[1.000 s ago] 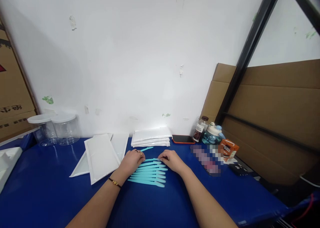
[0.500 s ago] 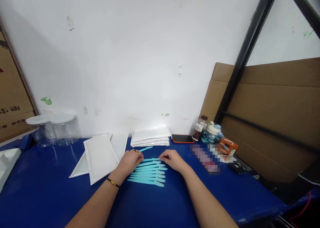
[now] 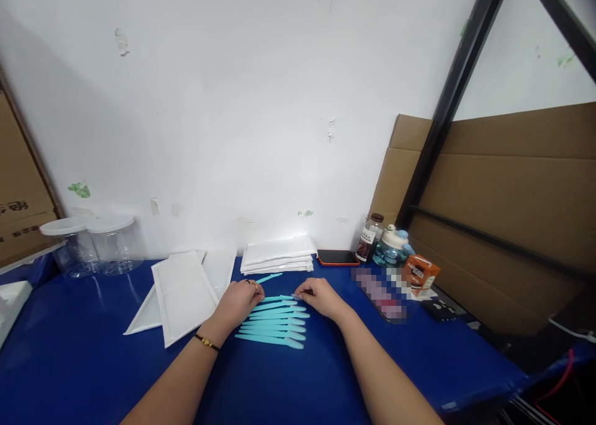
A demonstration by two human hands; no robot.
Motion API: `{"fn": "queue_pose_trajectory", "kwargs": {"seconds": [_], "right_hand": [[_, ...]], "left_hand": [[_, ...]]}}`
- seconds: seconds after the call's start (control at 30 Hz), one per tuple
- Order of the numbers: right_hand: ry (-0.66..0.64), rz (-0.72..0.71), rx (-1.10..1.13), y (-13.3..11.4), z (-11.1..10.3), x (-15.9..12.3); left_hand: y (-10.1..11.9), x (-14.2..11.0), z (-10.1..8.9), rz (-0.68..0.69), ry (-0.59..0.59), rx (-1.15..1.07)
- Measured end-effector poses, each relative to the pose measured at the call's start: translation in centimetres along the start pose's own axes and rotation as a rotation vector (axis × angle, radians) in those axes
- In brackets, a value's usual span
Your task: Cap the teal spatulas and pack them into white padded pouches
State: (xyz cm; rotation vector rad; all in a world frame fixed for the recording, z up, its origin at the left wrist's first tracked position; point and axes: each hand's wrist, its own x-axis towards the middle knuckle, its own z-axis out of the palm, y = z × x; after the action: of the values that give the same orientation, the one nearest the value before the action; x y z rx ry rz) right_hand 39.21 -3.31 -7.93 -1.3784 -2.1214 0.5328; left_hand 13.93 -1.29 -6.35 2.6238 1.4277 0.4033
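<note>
Between my two hands lies a slim turquoise eyebrow razor, pinched at both ends. My left hand, closed, has its handle end. On the other end, near the pale blade cover, the fingertips of my right hand are pressed together. Just below, several matching eyebrow razors lie side by side in a row, covers to the right. One more turquoise razor lies apart, beyond my left fingers; part of it is hidden by the hand.
White padded envelopes overlap on the left, and a stack of them sits against the wall. Two clear jars stand back left. On the right are a phone, a dark-capped bottle, a water bottle and an orange box.
The view has shifted slightly. Both hands keep their pinch on the same razor, with hardly any movement against the table.
</note>
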Motion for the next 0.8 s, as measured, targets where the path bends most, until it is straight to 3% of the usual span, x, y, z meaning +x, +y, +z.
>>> {"fn": "queue_pose_trajectory", "kwargs": {"seconds": [0.27,0.33,0.47,0.63,0.8], "right_hand": [[-0.027,-0.074,0.0,-0.7,0.6,0.3],[0.066,-0.042,-0.027,-0.1,-0.3,0.4],[0.291,0.153,-0.166,2.1,-2.4,0.1],[0.193,0.239,-0.257,3.8,-2.4,-0.1],[0.158,0.248,-0.277,3.0,-1.5,0.2]], "left_hand": [[1.2,0.3,0.7,0.021,-0.03,-0.037],[0.6,0.4,0.9,-0.007,0.018,-0.04],[-1.1,0.4,1.3,-0.114,0.15,0.0],[-1.6,0.3,1.2,-0.164,0.096,0.004],[-0.9,0.3,0.5,-0.145,0.067,0.004]]}}
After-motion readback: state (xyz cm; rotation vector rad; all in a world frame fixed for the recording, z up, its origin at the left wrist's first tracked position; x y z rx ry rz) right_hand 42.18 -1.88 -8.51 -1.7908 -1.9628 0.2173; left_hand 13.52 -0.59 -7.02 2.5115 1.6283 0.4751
